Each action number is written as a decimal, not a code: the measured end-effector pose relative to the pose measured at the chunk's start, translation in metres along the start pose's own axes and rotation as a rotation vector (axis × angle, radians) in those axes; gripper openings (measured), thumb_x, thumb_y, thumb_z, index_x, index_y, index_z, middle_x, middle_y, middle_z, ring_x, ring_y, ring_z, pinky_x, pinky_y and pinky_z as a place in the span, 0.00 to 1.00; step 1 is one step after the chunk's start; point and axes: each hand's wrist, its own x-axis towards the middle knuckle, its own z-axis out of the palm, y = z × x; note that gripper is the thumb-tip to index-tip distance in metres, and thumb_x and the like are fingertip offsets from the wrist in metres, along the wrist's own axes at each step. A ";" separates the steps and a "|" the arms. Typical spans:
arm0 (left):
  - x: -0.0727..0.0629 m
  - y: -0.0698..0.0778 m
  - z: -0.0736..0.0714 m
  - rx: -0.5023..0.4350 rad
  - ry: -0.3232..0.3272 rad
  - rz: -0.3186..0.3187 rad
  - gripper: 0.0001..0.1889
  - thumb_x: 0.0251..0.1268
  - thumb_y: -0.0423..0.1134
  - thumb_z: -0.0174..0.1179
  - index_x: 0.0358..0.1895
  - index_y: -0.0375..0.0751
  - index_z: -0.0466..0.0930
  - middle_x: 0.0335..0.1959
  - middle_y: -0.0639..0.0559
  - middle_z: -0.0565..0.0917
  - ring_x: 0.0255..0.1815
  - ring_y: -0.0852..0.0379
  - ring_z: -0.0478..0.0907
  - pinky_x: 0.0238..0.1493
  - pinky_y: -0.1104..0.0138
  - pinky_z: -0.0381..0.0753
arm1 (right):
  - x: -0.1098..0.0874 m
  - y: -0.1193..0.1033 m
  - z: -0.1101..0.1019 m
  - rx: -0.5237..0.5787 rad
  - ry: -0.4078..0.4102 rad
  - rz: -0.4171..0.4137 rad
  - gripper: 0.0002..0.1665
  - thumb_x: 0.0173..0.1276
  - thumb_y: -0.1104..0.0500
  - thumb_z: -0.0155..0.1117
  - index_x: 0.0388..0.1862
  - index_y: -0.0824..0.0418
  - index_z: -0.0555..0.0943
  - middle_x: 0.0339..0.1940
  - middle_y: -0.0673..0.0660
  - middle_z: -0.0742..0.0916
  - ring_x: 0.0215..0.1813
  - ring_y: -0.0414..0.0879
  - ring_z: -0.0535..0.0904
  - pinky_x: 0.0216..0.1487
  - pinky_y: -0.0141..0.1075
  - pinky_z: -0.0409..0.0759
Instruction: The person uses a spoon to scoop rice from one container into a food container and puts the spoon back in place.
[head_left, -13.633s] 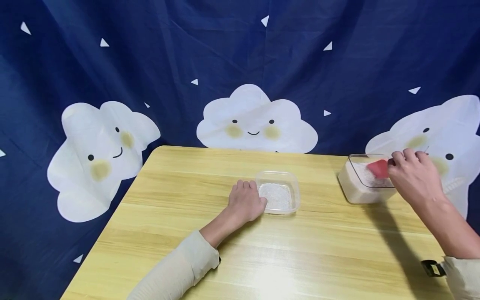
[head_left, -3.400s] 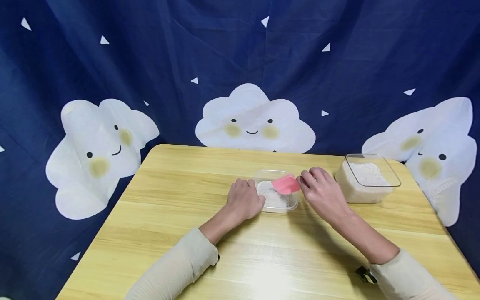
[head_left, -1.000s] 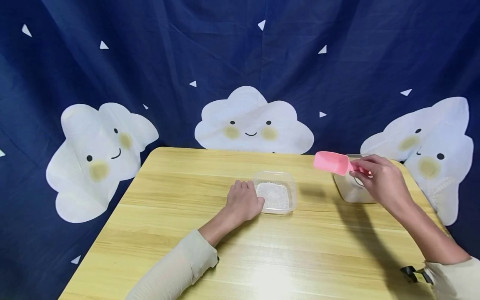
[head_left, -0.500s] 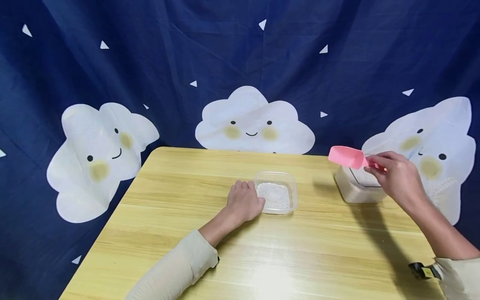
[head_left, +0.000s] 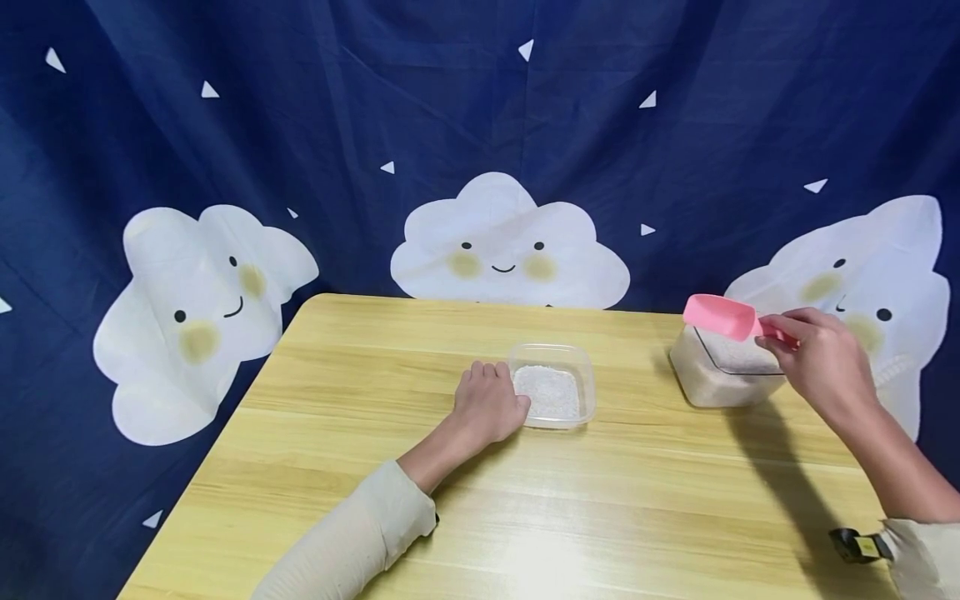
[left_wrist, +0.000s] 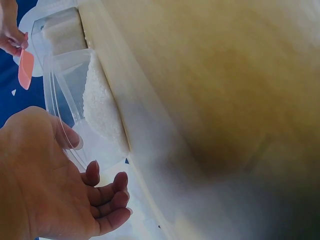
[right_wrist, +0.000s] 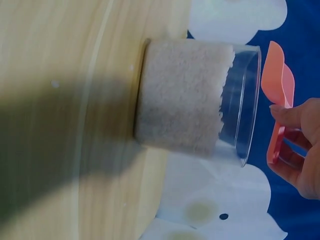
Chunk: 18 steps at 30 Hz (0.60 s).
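My left hand (head_left: 491,404) holds the near left corner of a small clear plastic container (head_left: 587,387). Its thumb lies at the container's wall and its fingers are curled beside it. White rice (left_wrist: 100,97) covers the container's bottom. Between thumb and fingers, my right hand (head_left: 825,362) grips the handle of a pink scoop (head_left: 722,317). The scoop is raised over a taller clear box (right_wrist: 250,100), mostly full of rice (right_wrist: 182,95). No rice shows in the scoop's bowl in the head view. The scoop and right hand partly hide the box's rim there.
Both containers stand on a wooden table (head_left: 420,333), the tall box near its far right corner. A dark blue curtain (head_left: 330,125) with white clouds hangs behind. A few loose grains (right_wrist: 55,84) lie on the table in the right wrist view.
My right hand has carried the scoop rightward, from left of the tall box to over it. Earlier, the scoop was over the small container, which has gained rice. My left hand stays put.
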 end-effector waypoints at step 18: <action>0.001 0.000 0.000 0.015 -0.018 -0.002 0.23 0.74 0.54 0.42 0.49 0.35 0.71 0.42 0.43 0.77 0.44 0.47 0.67 0.54 0.59 0.69 | -0.011 0.024 -0.010 -0.143 -0.079 0.054 0.11 0.57 0.70 0.74 0.40 0.69 0.87 0.41 0.68 0.86 0.43 0.67 0.76 0.32 0.59 0.72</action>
